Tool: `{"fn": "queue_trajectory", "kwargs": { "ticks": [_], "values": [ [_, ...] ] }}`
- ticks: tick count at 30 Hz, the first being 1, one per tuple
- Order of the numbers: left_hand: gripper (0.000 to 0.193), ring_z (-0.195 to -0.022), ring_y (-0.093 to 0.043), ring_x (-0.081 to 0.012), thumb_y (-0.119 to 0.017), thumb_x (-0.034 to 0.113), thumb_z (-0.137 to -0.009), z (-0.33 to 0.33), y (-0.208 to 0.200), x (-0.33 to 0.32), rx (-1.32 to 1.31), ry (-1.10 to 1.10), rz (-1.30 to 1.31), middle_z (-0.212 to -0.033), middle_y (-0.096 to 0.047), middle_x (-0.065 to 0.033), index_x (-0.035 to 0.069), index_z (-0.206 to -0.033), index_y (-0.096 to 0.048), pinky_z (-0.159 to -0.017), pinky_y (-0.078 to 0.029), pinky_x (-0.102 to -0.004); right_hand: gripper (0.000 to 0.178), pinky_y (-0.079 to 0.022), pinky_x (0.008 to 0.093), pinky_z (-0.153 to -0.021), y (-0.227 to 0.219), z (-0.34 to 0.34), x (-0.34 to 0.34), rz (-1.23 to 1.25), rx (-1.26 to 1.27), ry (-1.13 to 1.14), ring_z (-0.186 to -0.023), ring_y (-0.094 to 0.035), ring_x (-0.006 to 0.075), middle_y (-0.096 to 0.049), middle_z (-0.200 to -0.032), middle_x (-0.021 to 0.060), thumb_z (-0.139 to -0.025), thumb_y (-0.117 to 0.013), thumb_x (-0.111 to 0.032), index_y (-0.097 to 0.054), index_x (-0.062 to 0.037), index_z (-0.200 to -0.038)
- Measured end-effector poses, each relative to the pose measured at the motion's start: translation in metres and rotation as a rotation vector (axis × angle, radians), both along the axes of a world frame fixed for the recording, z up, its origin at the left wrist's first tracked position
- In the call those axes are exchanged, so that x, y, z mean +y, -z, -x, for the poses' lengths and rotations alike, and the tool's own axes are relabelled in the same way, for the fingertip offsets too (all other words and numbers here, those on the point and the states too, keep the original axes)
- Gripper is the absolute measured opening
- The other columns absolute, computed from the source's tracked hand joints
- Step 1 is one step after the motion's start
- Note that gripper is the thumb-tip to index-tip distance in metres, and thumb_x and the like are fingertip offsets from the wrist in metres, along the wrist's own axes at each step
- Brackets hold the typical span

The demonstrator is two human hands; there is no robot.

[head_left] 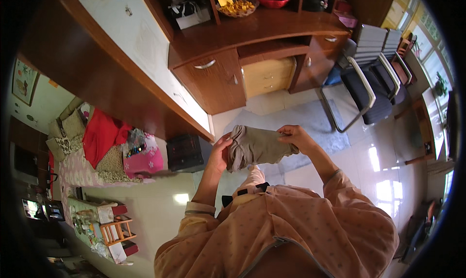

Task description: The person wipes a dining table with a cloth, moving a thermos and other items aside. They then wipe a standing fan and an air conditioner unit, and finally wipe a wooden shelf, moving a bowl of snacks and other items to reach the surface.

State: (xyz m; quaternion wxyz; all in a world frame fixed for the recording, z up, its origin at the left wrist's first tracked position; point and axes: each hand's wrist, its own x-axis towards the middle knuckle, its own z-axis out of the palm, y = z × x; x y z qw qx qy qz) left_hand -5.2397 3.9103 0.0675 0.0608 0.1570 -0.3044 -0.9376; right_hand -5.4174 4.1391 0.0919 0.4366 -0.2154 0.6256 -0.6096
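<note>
Cloth (262, 147) is held midair before shirt (310, 219), above floor (150, 205). Left hand (222, 153) clasps its bunched left edge; right hand (294, 136) pinches its right edge. Cabinet (211, 81) ahead, chairs (358, 86) rightward: both well apart.

Fisheye view from head height, close above the wearer's top (320, 222); facing down, forward

Matt grey-brown cloth (259, 148) is showing soft wrinkles above smooth, glossy floor tiles (150, 205), while metallic-looking handles (205, 65) are shining below the front edge of a polished wood cabinet (211, 86).
</note>
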Motion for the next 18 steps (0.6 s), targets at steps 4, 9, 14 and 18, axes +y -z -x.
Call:
{"fn": "queue_trajectory", "kwargs": {
  "ticks": [4, 9, 14, 18],
  "values": [
    [0.052, -0.102, -0.057, -0.0241, -0.053, -0.004, -0.073, 0.074, -0.026, -0.075, -0.083, -0.086, 0.212, -0.113, -0.056, -0.0141, -0.004, -0.124, -0.043, -0.091, -0.045, -0.0349, 0.024, -0.044, 0.0223, -0.071, -0.004, 0.082, -0.086, 0.018, 0.095, -0.01, -0.079, -0.054, 0.0089, -0.06, -0.088, 0.0027, -0.076, -0.066, -0.001, -0.059, 0.0047, -0.099],
    [0.053, -0.099, -0.057, -0.0225, -0.052, -0.007, -0.068, 0.185, -0.063, -0.183, 0.026, -0.149, 0.358, -0.11, -0.058, -0.0128, -0.005, -0.121, -0.046, -0.089, -0.045, -0.0327, 0.022, -0.043, 0.0227, -0.07, -0.031, 0.183, -0.194, 0.071, 0.277, 0.054, -0.078, -0.052, 0.0082, -0.06, -0.088, 0.001, -0.076, -0.065, -0.001, -0.06, 0.0041, -0.097],
    [0.058, -0.104, -0.053, -0.0233, -0.062, 0.001, -0.074, 0.296, -0.089, -0.287, -0.179, -0.434, 0.88, -0.12, -0.049, -0.0145, -0.002, -0.128, -0.039, -0.088, -0.043, -0.034, 0.039, -0.046, 0.0308, -0.078, -0.043, 0.289, -0.316, -0.02, 0.783, 0.108, -0.087, -0.057, 0.0214, -0.061, -0.098, 0.0056, -0.077, -0.062, -0.011, -0.054, -0.0055, -0.115],
    [0.053, -0.11, -0.046, -0.0377, -0.061, 0.007, -0.075, 0.346, -0.055, -0.321, -0.303, -0.774, 1.917, -0.122, -0.048, -0.0203, 0.002, -0.125, -0.043, -0.095, -0.036, -0.0428, 0.053, -0.04, 0.0423, -0.093, -0.005, 0.331, -0.382, -0.016, 1.472, 0.01, -0.114, -0.045, 0.0329, -0.049, -0.126, 0.01, -0.078, -0.063, -0.023, -0.045, -0.0188, -0.128]
  ]
}}
